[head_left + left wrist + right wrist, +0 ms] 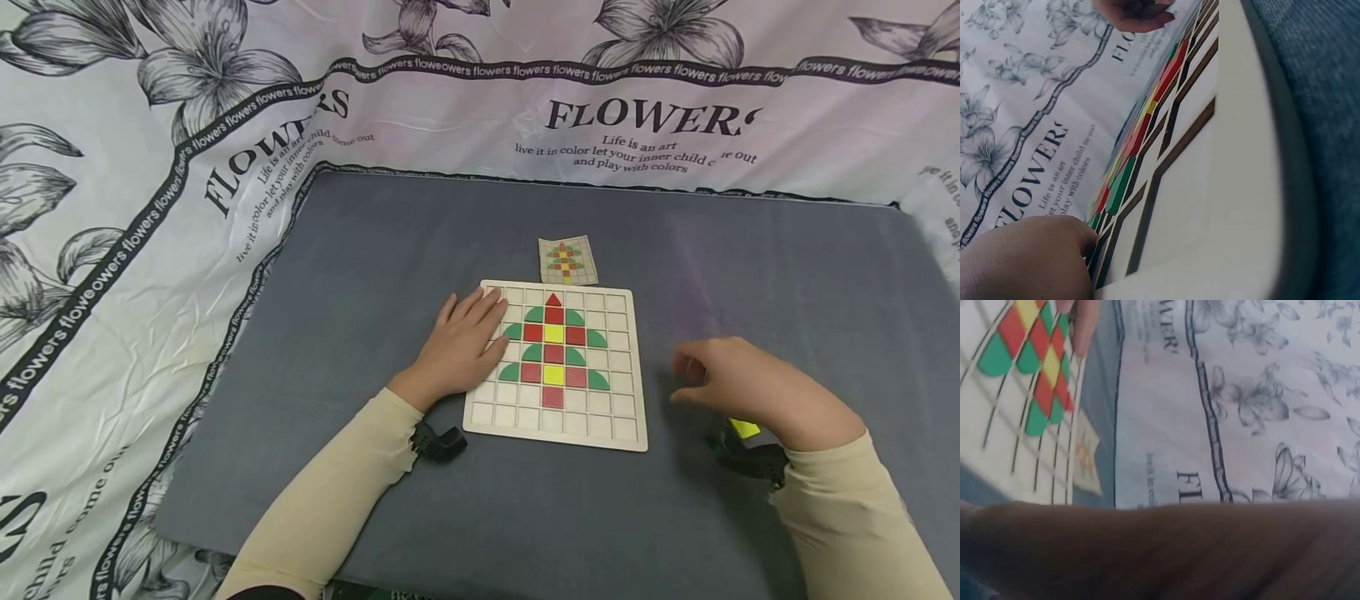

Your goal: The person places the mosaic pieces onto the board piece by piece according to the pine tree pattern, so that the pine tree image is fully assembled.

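Note:
A square wooden grid board (626, 433) lies on the table with red, yellow and green pieces set in its cells in a tree-like pattern, topped by a red triangle (553, 300). My left hand (467, 343) rests flat on the board's upper left part, fingers extended. To the right of the board, my right hand (738, 379) hovers with loosely bent fingers. Its thumb and forefinger stand apart, and no piece shows between them. Below its wrist a yellow piece (745, 428) is partly visible. In the right wrist view, the forearm hides much of the lower part.
A small paper card (568, 261) with a similar pattern lies just behind the board. Grey cloth (390, 242) covers the table. Flower-printed white fabric (450, 117) hangs along the back and left side. Black wrist straps (441, 442) sit at both sleeves.

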A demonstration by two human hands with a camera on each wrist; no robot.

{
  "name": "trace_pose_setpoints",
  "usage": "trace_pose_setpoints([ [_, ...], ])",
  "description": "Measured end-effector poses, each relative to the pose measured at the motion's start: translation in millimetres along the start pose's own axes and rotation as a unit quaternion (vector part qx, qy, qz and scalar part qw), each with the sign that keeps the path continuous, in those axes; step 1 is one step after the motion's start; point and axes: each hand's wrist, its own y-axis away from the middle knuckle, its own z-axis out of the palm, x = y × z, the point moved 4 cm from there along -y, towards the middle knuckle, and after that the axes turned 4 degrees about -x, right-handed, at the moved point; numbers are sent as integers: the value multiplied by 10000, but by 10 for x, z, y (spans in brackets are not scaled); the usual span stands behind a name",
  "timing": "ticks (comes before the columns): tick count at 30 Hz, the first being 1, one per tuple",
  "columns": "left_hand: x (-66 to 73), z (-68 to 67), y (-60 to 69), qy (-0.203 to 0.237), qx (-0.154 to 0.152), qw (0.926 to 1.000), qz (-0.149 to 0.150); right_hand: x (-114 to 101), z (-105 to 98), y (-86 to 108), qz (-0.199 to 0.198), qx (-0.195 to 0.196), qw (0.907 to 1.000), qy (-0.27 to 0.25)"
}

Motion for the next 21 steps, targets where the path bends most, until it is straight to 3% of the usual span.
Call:
trace_pose_setpoints([
  [12,-3,12,-9,-51,9,10000,4,344,88,260,493,33,9987,146],
  [21,9,13,-15,-33,13,10000,-16,441,126,365,1009,-182,9946,167],
])
